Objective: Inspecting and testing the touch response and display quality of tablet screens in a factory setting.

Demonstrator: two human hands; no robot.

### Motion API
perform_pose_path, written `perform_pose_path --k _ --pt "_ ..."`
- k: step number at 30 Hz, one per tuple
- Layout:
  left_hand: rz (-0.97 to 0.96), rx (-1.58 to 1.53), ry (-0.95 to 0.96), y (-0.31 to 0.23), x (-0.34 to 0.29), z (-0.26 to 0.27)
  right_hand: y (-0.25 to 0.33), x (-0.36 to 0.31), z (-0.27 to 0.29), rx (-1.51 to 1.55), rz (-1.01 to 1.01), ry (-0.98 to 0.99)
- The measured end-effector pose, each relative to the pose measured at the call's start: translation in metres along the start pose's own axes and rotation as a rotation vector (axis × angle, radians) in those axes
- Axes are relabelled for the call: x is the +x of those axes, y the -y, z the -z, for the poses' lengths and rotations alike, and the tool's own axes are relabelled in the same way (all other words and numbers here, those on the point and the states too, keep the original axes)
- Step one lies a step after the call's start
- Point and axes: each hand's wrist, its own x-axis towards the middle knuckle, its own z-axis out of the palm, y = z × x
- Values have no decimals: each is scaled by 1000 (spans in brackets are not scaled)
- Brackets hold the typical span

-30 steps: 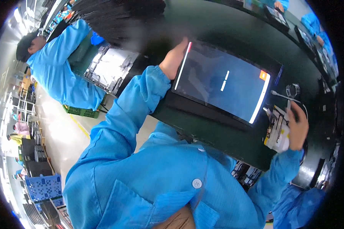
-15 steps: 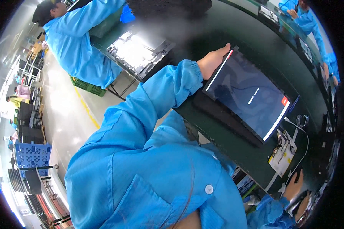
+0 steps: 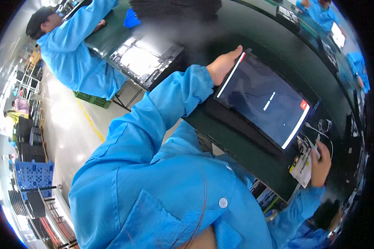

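Observation:
My left hand (image 3: 224,66) grips the upper left edge of a dark display panel (image 3: 264,101), with the thumb along the rim. The panel is lit, tilted, with white strips at two ends, small red patches and a short line of light text. A dark flat base (image 3: 237,118) lies under its near side. To the right of the panel, my right hand (image 3: 321,166) is over a white and yellow sheet (image 3: 302,170) with small parts on it. Thumb and forefinger are bent together around a thin pale piece, too small to name.
A white cable (image 3: 325,133) curls on the dark green table (image 3: 253,153) beside the sheet. Farther left are a brightly lit panel (image 3: 142,62), a black stack (image 3: 176,10) and a blue bin (image 3: 131,18). A co-worker (image 3: 70,62) sits at the far left; others work across the table.
My right hand has moved up and forward from the table's right side to the small parts on the sheet. The left hand still holds the panel, and the view has shifted slightly.

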Motion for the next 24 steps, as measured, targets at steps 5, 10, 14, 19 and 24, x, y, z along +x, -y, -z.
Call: perform_pose_path --k 5,10,14,19,24 --pt "-4 51 -65 1 5 -1 30 30 -23 193 137 90" --pt "16 -44 56 4 13 6 29 33 -35 254 125 80" --pt "11 -30 43 2 12 6 29 30 -43 168 228 -28" --pt "3 -13 17 1 10 4 45 31 -41 261 -149 136" --pt "-29 29 -31 1 9 2 26 30 -40 242 -94 -128"
